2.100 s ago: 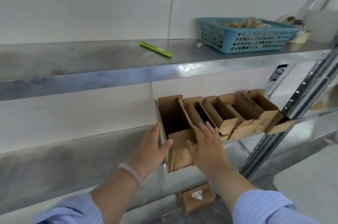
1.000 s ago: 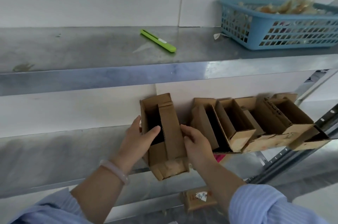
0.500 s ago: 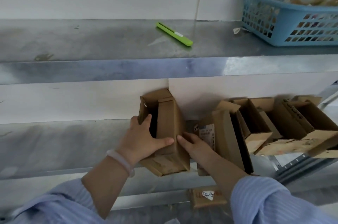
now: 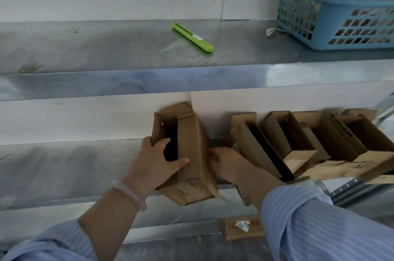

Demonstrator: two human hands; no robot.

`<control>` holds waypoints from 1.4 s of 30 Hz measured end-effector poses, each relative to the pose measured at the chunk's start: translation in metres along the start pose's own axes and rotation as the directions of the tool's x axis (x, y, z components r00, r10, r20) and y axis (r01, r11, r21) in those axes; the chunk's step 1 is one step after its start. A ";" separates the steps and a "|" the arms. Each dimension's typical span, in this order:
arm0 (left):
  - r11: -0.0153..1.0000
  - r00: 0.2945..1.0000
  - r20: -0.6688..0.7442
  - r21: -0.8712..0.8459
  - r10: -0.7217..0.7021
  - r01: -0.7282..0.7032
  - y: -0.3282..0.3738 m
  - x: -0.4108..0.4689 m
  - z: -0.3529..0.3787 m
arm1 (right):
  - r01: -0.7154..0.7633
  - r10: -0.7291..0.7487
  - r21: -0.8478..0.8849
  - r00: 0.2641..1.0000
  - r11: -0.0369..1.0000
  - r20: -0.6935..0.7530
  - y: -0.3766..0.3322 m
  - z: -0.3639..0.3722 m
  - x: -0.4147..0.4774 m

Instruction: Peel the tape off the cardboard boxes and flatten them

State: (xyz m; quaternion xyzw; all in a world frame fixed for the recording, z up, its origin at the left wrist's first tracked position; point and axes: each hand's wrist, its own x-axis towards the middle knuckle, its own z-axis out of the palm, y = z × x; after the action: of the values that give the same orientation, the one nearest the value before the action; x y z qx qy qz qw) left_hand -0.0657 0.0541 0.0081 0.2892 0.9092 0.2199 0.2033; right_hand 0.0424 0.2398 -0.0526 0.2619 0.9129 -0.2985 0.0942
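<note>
Brown box [image 4: 191, 145] mid-frame, left hand [image 4: 155, 163] fingers curled round its open edge, right hand [image 4: 226, 161] touching its side, fingers unclear

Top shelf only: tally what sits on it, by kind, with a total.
Green cutter: 1
Blue basket: 1 (its contents not counted)
Small pale scrap beside the basket: 1
Total: 3
</note>
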 end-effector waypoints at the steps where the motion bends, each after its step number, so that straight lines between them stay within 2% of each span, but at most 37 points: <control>1: 1.000 1.000 -0.005 -0.001 0.000 0.000 0.000 0.000 0.001 | 0.018 -0.018 -0.089 1.000 0.996 0.004 0.000 -0.001 0.002; 5: 1.000 1.000 -0.028 0.018 -0.008 0.009 0.002 -0.001 0.004 | 0.082 -0.086 -0.298 0.996 0.951 0.001 -0.002 -0.003 0.003; 8: 1.000 0.999 -0.033 0.017 -0.023 0.024 0.003 -0.001 0.004 | 0.125 -0.225 -0.560 0.968 0.819 -0.115 -0.008 -0.014 -0.007; 10: 0.999 0.999 -0.033 0.022 -0.033 0.033 0.004 0.000 0.005 | 0.044 -0.215 -0.713 0.965 0.700 -0.151 -0.014 -0.023 -0.017; 12: 0.999 0.999 -0.030 0.019 -0.039 0.040 0.006 0.001 0.005 | -0.055 -0.124 -0.743 0.975 0.667 -0.183 -0.016 -0.032 -0.023; 14: 0.999 0.999 -0.030 0.014 -0.042 0.042 0.007 0.000 0.004 | -0.095 -0.045 -0.701 0.983 0.707 -0.178 -0.011 -0.038 -0.024; 16: 0.999 0.998 -0.034 0.010 -0.048 0.049 0.008 0.000 0.004 | -0.073 -0.028 -0.653 0.989 0.754 -0.144 -0.005 -0.040 -0.023; 23: 0.998 0.998 -0.038 0.032 -0.059 0.061 0.009 -0.001 0.005 | -0.005 -0.089 -0.494 0.982 0.870 -0.168 0.008 -0.046 -0.007; 27: 0.998 0.998 -0.036 0.031 -0.059 0.060 0.007 -0.001 0.005 | 0.031 -0.131 -0.450 0.972 0.892 -0.193 0.001 -0.051 -0.008; 30: 0.999 0.998 -0.045 0.013 -0.050 0.051 0.007 -0.003 0.005 | 0.134 -0.192 -0.254 0.958 0.958 -0.215 -0.012 -0.046 -0.016; 32: 0.999 0.998 -0.050 -0.022 -0.041 0.040 0.004 -0.002 0.004 | 0.215 -0.247 -0.152 0.939 0.965 -0.238 -0.024 -0.035 -0.024; 36: 0.996 0.998 -0.011 -0.064 -0.064 0.063 -0.005 -0.006 0.002 | 0.251 -0.243 0.037 0.957 0.967 -0.156 -0.044 -0.010 -0.036; 39: 0.988 0.991 0.048 -0.089 -0.124 0.128 -0.017 -0.006 0.001 | 0.314 -0.300 0.192 0.949 0.930 -0.097 -0.053 0.003 -0.036; 42: 0.936 0.981 0.068 -0.291 -0.184 0.196 -0.037 -0.003 -0.002 | 0.269 -0.261 0.302 0.963 0.915 -0.065 -0.054 0.015 -0.031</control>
State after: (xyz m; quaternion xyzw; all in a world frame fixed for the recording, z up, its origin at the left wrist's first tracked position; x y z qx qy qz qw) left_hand -0.0811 0.0244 -0.0089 0.1706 0.8854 0.3272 0.2826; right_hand 0.0402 0.1811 -0.0278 0.1508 0.8833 -0.4440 0.0002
